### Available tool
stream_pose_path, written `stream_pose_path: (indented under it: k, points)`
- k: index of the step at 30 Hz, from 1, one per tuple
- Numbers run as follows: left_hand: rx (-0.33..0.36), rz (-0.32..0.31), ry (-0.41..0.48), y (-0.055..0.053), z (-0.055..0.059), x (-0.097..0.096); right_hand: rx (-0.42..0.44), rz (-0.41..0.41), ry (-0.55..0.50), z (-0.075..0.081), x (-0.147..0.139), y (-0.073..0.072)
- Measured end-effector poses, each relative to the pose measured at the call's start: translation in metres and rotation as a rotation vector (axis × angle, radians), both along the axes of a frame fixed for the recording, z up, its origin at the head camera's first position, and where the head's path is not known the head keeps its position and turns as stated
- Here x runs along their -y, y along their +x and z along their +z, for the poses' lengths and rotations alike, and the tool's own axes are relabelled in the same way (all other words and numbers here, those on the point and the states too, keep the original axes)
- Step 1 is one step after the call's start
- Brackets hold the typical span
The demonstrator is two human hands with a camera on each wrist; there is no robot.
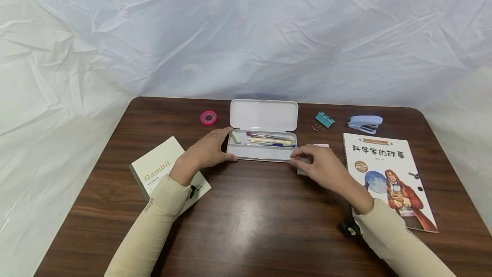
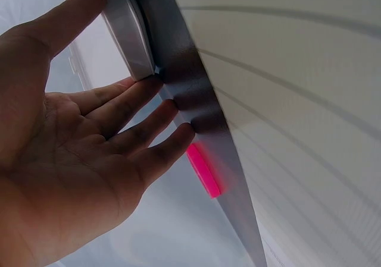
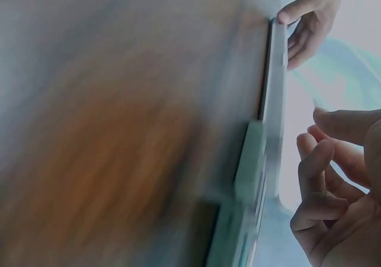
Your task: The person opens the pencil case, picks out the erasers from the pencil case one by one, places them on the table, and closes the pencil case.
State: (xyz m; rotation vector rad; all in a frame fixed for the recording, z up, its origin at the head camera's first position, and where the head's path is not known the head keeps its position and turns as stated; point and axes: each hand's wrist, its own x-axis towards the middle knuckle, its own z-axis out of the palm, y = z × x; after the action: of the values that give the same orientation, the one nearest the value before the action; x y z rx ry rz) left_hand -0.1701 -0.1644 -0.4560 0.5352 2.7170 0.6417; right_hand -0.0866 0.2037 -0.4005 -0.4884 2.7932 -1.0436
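Observation:
A white pencil case (image 1: 253, 153) lies with its lid (image 1: 264, 115) raised at the back. Several pens (image 1: 270, 140) and a pale eraser (image 1: 236, 137) lie in its rear compartment. My left hand (image 1: 207, 148) holds the case's left end, thumb at the front corner and fingers toward the back; the left wrist view shows the fingers nearly straight against it. My right hand (image 1: 320, 166) hovers by the right front corner, fingers loosely bent, with nothing visible between thumb and fingertips (image 3: 321, 151). Below it lies a pale green block (image 3: 250, 160), mostly hidden in the head view.
Behind the left forearm lies a Gambit notebook (image 1: 161, 163). A pink tape roll (image 1: 209, 117) sits at the back left. A teal binder clip (image 1: 324, 119) and a light blue stapler (image 1: 365, 123) stand at the back right, above an illustrated book (image 1: 384, 174).

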Motion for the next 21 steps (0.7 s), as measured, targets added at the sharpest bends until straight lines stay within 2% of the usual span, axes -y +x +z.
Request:
stream_pose_path:
  k: [6,12,16,18,21]
  points:
    - [-0.004,-0.003,-0.004,0.0,0.0,0.001,0.056,-0.026,-0.103,0.001,0.028,-0.017]
    - [0.008,0.0,-0.016,-0.002,0.0,0.001,0.092,-0.026,-0.13,0.004,0.057,-0.033]
    - [0.001,-0.016,-0.016,-0.002,-0.001,0.001,0.078,-0.021,-0.138,0.002,0.075,-0.047]
    - [0.027,-0.017,-0.016,0.004,0.014,-0.003,0.055,-0.02,-0.136,-0.013,0.082,-0.06]
    - [0.028,-0.024,-0.003,0.006,0.016,-0.003,0.03,-0.018,-0.101,-0.04,0.092,-0.08]
